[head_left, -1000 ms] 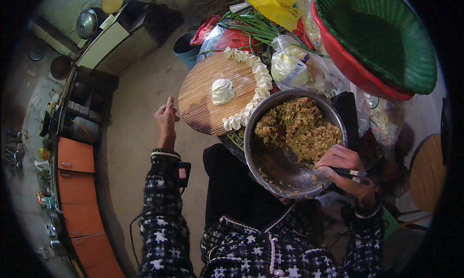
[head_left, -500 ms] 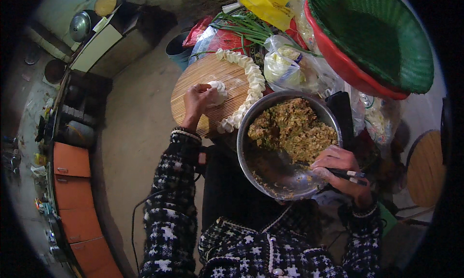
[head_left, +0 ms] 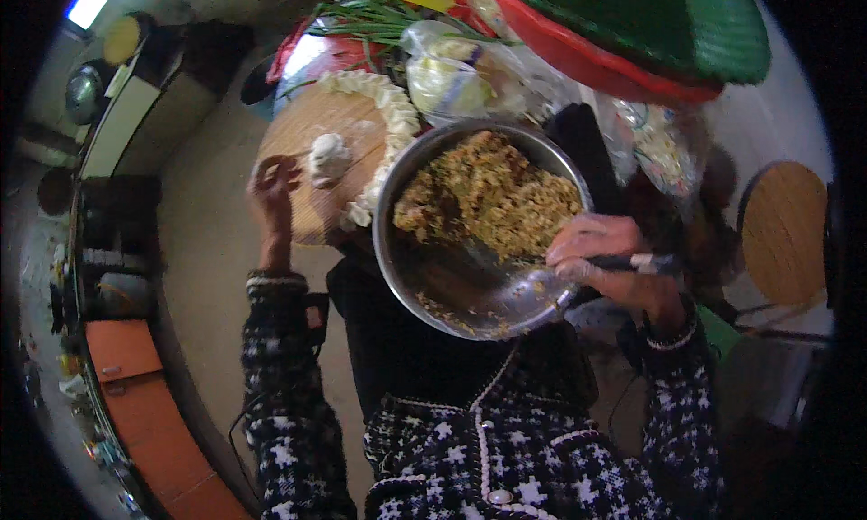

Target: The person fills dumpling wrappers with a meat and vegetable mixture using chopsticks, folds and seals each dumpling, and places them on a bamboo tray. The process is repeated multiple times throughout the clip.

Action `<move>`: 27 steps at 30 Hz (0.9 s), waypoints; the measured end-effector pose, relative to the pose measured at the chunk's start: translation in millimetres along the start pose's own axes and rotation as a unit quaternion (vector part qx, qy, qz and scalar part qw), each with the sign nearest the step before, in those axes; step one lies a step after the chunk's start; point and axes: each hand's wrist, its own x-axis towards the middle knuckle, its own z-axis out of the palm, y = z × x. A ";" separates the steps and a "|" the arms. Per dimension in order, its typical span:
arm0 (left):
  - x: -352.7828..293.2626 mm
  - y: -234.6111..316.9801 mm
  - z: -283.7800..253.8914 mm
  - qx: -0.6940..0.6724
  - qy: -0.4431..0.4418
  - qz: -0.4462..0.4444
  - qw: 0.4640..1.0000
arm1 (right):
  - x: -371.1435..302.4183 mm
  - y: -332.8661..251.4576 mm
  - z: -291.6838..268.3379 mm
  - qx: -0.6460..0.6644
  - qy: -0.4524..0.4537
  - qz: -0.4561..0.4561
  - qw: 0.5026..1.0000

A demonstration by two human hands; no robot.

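Note:
My left hand (head_left: 274, 184) is over the left side of a round slatted board (head_left: 307, 217), fingers loosely curled and apart, with nothing visible in them. Just right of it is a small pile of pale, floury dough wrappers (head_left: 330, 160). A row of white folded dumplings (head_left: 397, 122) curves along the board's far and right edge. A steel bowl (head_left: 384, 240) stands beside the board, holding a brown minced filling (head_left: 492, 195) with green flecks. At the bowl's right rim, my right hand (head_left: 607, 253) is closed around a dark-handled utensil (head_left: 646, 264); its working end is blurred.
Beyond the bowl lie a clear bag of pale vegetables (head_left: 447, 82) and green onion stalks (head_left: 388, 23). Nested red and green baskets (head_left: 614, 55) stand at far right, with a round wooden board (head_left: 784, 231) nearer. Orange cabinets (head_left: 126, 350) line the left.
My left hand has come off the wrapper pile to its left. My right hand stays at the bowl's rim with the utensil. The whole view has shifted, so everything sits farther left and higher.

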 end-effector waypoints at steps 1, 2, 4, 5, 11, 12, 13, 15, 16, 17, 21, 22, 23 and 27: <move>-7.0 2.4 -1.2 -0.010 0.013 0.026 1.000 | -3.0 0.4 -2.8 0.004 0.021 -0.011 1.000; -12.4 5.7 -3.1 -0.019 0.025 0.019 0.999 | -5.2 0.8 -6.2 0.007 0.040 -0.024 0.999; -27.6 11.0 -10.1 -0.156 0.002 -0.016 0.988 | -9.7 0.8 -13.5 0.004 0.049 -0.015 0.999; -34.7 13.4 -13.0 -0.232 -0.018 -0.028 0.972 | -10.8 1.3 -15.5 -0.005 0.042 -0.022 0.999; -67.1 29.5 -12.7 -0.296 0.019 -0.177 0.938 | -11.2 15.4 -8.7 -0.045 0.011 -0.076 0.996; -74.6 34.0 -9.9 -0.308 0.002 -0.183 0.934 | -11.5 18.2 -5.2 -0.084 0.024 -0.118 0.989; -84.5 38.8 -6.1 -0.307 0.019 -0.214 0.927 | -12.1 20.9 -1.8 -0.099 0.029 -0.117 0.988; -103.7 49.6 2.3 -0.307 0.007 -0.242 0.920 | -12.5 25.7 2.2 -0.084 0.026 -0.068 0.994; -112.8 55.6 5.6 -0.309 -0.021 -0.237 0.921 | -12.9 27.5 6.5 -0.069 0.044 -0.061 0.995; -118.0 62.0 7.9 -0.310 -0.049 -0.233 0.920 | -13.7 28.7 6.5 -0.070 0.040 -0.060 0.995; -131.2 81.7 21.2 -0.337 -0.089 -0.248 0.904 | -16.4 32.5 7.2 -0.079 0.021 -0.060 0.995; -134.2 86.2 23.9 -0.333 -0.111 -0.258 0.900 | -17.2 32.7 7.6 -0.083 0.022 -0.058 0.995; -136.2 90.6 27.0 -0.326 -0.128 -0.264 0.899 | -18.0 32.5 7.9 -0.076 0.014 -0.042 0.996; -148.0 105.4 40.8 -0.312 -0.206 -0.268 0.888 | -20.5 26.8 7.4 0.026 -0.010 0.045 0.999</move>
